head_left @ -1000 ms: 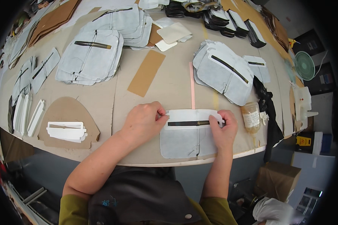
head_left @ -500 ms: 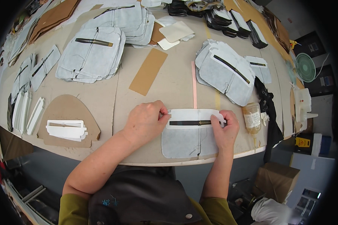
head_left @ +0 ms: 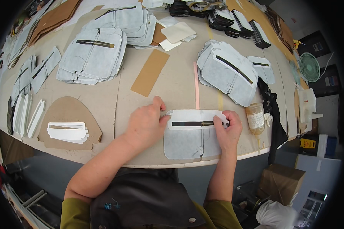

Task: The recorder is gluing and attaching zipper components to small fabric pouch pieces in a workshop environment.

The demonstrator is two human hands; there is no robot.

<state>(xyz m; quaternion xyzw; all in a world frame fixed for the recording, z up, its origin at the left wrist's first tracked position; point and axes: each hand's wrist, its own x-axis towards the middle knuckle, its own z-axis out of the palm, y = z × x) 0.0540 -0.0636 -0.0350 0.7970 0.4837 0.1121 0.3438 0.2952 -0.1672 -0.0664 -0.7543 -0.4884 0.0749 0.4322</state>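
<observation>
A pale grey panel point(head_left: 183, 143) lies flat near the table's front edge, with a white frame piece point(head_left: 195, 114) along its upper part. Inside the frame's slot runs a dark zipper strip point(head_left: 191, 124), and a seam goes down the panel's middle. My right hand point(head_left: 229, 129) pinches the panel's upper right edge, thumb on top and fingers partly hidden beyond it. Beside the upper left corner is my left hand point(head_left: 145, 121). Its thumb and forefinger are apart with nothing visible between them, and its thumb tip is close to the panel's edge.
Similar grey panels are stacked at the far left point(head_left: 90, 57) and right point(head_left: 233, 72). White frames point(head_left: 67, 133) rest on a brown card point(head_left: 70, 108) at left. A brown strip point(head_left: 151, 72) lies ahead. A glue bottle point(head_left: 255, 118) and black cloth point(head_left: 273, 110) are at right.
My left thumb and forefinger have come off the panel's upper left corner and spread apart, the hand shifting slightly left. My right hand keeps its pinch on the right edge.
</observation>
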